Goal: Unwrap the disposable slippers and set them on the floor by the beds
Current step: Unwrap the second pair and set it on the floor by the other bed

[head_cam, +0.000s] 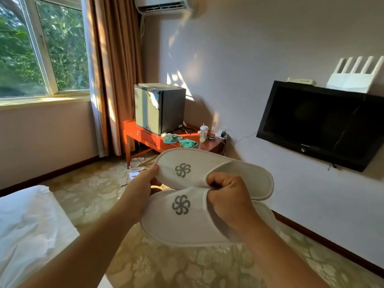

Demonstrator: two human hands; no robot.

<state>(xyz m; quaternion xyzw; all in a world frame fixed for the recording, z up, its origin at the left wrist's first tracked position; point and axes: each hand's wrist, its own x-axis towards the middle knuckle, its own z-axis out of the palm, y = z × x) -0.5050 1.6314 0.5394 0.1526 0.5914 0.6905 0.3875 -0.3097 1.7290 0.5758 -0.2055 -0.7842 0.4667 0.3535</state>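
Observation:
Two white disposable slippers with grey pinwheel logos are held in the air above the patterned floor, with no wrapper on them. The upper slipper (207,169) lies a little behind and above the lower slipper (182,223). My left hand (145,183) pinches the toe edge of the upper slipper, thumb on top. My right hand (228,198) pinches the strap edges of both slippers where they overlap. A corner of a bed with white linen (29,231) shows at the lower left.
An orange-red wooden table (145,138) stands by the far wall with a small grey fridge (159,109), green cloths and a plastic cup on it. A black TV (320,123) hangs on the right wall. Cables and small litter lie under the table.

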